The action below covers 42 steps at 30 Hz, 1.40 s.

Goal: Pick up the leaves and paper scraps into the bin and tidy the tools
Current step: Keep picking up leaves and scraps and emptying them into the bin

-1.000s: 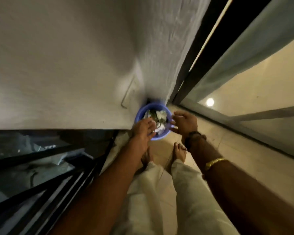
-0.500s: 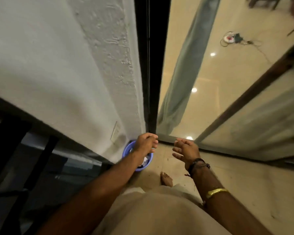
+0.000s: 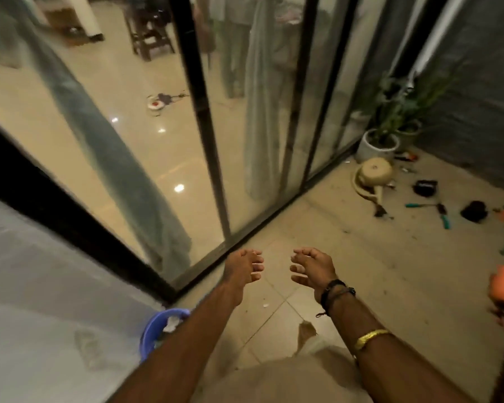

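Both outstretched, left hand (image 3: 243,270), right hand (image 3: 314,267), fingers (image 3: 257,268) curled

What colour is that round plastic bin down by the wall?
Blue-violet. The round plastic bin shows only in the head view, at bottom left.

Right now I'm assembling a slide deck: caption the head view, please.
Empty left hand and right hand hover over the floor; blue bin at lower left, tools scattered ahead.

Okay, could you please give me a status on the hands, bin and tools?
Left hand and right hand open, empty. Blue bin lower left, scraps inside. Teal-handled tools scattered far right, overturned pot beside them.
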Motion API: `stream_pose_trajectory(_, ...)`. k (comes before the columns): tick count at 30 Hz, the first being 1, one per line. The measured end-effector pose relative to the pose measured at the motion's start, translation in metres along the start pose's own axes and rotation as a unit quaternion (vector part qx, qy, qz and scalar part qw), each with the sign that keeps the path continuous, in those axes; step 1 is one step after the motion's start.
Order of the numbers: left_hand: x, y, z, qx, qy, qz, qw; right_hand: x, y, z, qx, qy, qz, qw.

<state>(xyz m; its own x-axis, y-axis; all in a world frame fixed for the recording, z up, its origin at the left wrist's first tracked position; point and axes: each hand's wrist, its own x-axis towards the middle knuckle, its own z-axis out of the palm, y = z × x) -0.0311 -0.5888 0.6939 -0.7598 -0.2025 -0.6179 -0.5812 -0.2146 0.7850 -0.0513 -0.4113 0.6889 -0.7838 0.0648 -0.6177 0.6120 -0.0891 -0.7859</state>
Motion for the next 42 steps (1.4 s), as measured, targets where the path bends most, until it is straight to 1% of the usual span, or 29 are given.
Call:
stream_pose_trajectory(7,-0.003,0.002,0.152,0.104,-0.124,0.001,0.987,-0.001,-0.017,-0.132,0.108,0.136,-0.019,0.985)
stream_pose_trajectory(10,-0.001,-0.001,0.227,0.128,-0.172,0.001,0.977,0.007,-0.027,-0.195,0.136,0.170,-0.029,0.976)
stream_pose_trajectory(13,0.000,-0.001,0.300,0.134,-0.204,-0.001,0.970,0.021,-0.042,-0.259,0.158,0.197,-0.039,0.967)
stream_pose_trajectory(18,0.009,0.005,0.401,0.144,-0.217,-0.011,0.965,0.045,-0.071,-0.347,0.187,0.236,-0.045,0.953)
stream_pose_trajectory(24,0.045,0.026,0.506,0.148,-0.230,-0.015,0.962,0.095,-0.114,-0.426,0.203,0.272,-0.045,0.940)
stream_pose_trajectory(29,0.104,0.045,0.595,0.157,-0.248,-0.021,0.956,0.164,-0.158,-0.485,0.210,0.292,-0.048,0.932)
stream_pose_trajectory(33,0.151,0.072,0.669,0.162,-0.259,-0.043,0.951,0.218,-0.202,-0.531,0.230,0.310,-0.034,0.922)
stream_pose_trajectory(36,0.190,0.097,0.727,0.173,-0.283,-0.053,0.942,0.262,-0.238,-0.563,0.254,0.312,-0.038,0.915)
stream_pose_trajectory(39,0.220,0.119,0.785,0.191,-0.280,-0.060,0.939,0.305,-0.268,-0.594,0.275,0.326,-0.027,0.904)
stream_pose_trajectory(42,0.246,0.134,0.842,0.197,-0.286,-0.066,0.936,0.351,-0.293,-0.629,0.280,0.327,-0.025,0.902)
